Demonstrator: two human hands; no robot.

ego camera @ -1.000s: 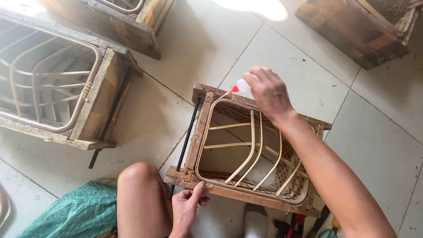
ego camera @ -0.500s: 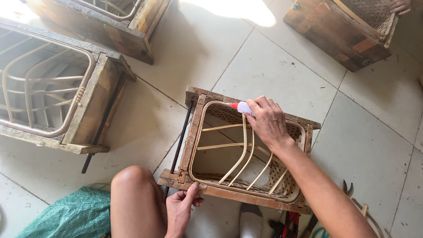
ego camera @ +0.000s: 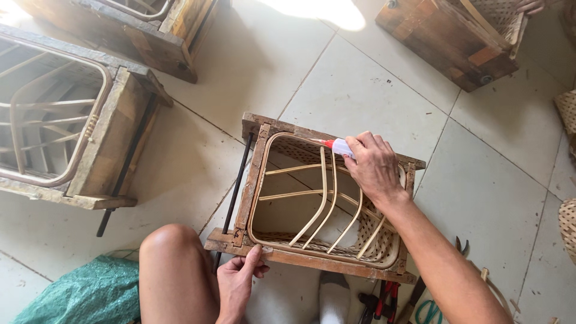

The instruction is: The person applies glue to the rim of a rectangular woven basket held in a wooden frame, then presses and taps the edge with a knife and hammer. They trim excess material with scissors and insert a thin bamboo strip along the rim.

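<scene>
**Glue tip at the basket's far rim**

On the tiled floor (ego camera: 372,78), dead centre, sits the wooden frame (ego camera: 312,259) with a half-woven rattan basket (ego camera: 372,240) nested inside it, bent cane ribs (ego camera: 327,198) arching across the open middle. The right hand (ego camera: 375,165) is up at the frame's twelve o'clock edge, fingers wrapped tight around a small white glue bottle (ego camera: 342,146), red nozzle pointing toward nine o'clock and sitting right at the basket's inner rim. Whether the tip actually touches the cane, I cannot tell. Down at seven o'clock on the frame, the left hand (ego camera: 237,282) pinches the near corner, thumb on top of the wood, fingers curled under. A bare knee (ego camera: 171,252) sits just beside that hand, and a dark metal rod (ego camera: 234,192) runs along the frame's nine o'clock side.

Out at nine o'clock of the scene lies a second wooden frame (ego camera: 102,150) with its own cane skeleton; another one (ego camera: 444,42) sits at one o'clock, where another person's fingers (ego camera: 531,6) touch its woven inside. A green mesh sack (ego camera: 84,294) fills seven o'clock, and red-handled pliers (ego camera: 384,297) lie at five o'clock, just below the frame.
</scene>
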